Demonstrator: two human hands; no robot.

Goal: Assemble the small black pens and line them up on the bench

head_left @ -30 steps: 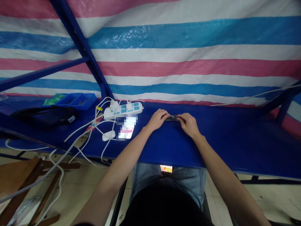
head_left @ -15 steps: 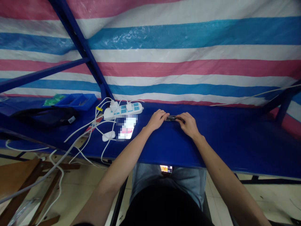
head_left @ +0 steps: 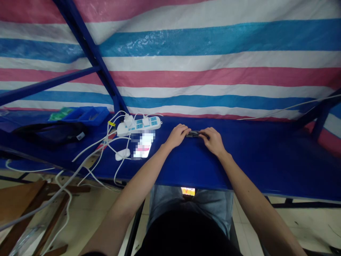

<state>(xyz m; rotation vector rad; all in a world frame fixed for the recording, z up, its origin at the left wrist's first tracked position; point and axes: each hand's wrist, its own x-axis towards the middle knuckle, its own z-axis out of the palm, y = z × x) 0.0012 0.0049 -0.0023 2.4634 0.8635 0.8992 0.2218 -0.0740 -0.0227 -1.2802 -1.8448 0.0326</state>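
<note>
My left hand [head_left: 178,136] and my right hand [head_left: 213,141] rest on the blue table [head_left: 255,160], fingertips meeting over a small dark object [head_left: 194,134]. Both hands pinch its ends with curled fingers. The object is flat and dark with a metallic look; I cannot make out what it is. My forearms stretch from the near table edge toward it.
A white power strip [head_left: 138,124] with plugged chargers and trailing white cables [head_left: 101,149] lies left of my hands. A blurred phone [head_left: 143,144] sits beside it. Further left are a blue bin [head_left: 85,114] and a black bag [head_left: 50,131]. A lit phone [head_left: 188,191] lies on my lap.
None apart from a slight shift of the camera; both hands stay on the small dark object.
</note>
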